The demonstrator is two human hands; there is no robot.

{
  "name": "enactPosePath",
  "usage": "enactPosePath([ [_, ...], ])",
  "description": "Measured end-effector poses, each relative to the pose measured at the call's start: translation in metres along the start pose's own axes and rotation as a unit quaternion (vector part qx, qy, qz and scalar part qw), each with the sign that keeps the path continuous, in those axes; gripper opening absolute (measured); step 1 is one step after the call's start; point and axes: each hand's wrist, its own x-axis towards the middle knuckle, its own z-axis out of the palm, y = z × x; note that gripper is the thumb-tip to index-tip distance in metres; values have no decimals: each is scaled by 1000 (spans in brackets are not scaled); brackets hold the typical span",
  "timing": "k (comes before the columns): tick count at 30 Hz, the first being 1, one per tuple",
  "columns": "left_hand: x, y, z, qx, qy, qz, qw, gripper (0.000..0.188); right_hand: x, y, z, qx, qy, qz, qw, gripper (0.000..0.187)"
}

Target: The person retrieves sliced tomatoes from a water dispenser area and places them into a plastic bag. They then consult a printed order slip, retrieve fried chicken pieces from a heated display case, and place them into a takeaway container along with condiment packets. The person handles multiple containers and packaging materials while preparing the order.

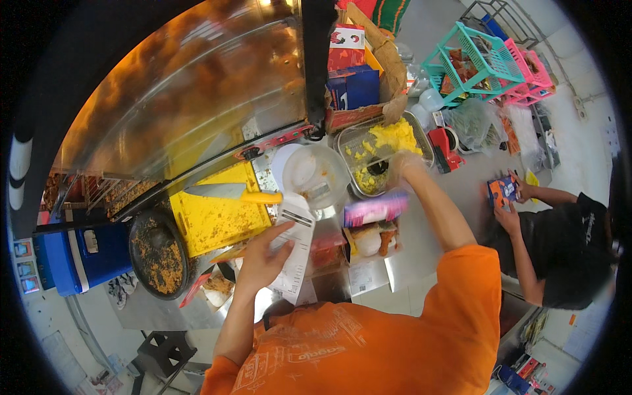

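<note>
A long white printed receipt (294, 250) is pinched in my left hand (264, 259), beside the yellow cutting board. My right hand (403, 168), blurred and seemingly in a clear glove, reaches into the near edge of a clear tub (355, 141) of yellow crumbly food (397, 135). Its fingers are hidden, so I cannot tell whether they hold any of it. Below the tub sits an open food box (372, 242) with white rice and fried pieces; its pink-purple lid (376, 209) stands up. Another box with rice and fried food (217, 287) lies left of my left forearm.
A knife (260, 197) rests on the crumb-covered cutting board (220, 227), beside a dark stone mortar (160, 257). The glass display case (191, 85) rises at the far left. Behind the tub stands a cardboard carton (395, 85). At right, a co-worker (559, 250) holds a blue-orange box (503, 191).
</note>
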Motion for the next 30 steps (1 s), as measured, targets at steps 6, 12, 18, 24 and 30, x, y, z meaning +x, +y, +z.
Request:
enactPosePath([
  [6, 105, -33, 76, 166, -134, -121, 969, 32, 8, 11, 27, 141, 102, -34, 984, 58],
  [12, 131, -34, 157, 266, -230, -120, 929, 42, 33, 17, 49, 126, 92, -11, 988, 50],
  [18, 132, -29, 156, 250, -227, -124, 933, 43, 64, 11, 60, 23, 368, 104, 924, 67],
  [24, 85, 0, 102, 69, -18, -63, 995, 39, 83, 3, 45, 180, 258, 65, 947, 53],
  [30, 27, 22, 28, -34, 149, -47, 987, 43, 58, 20, 42, 130, 104, -22, 986, 67],
])
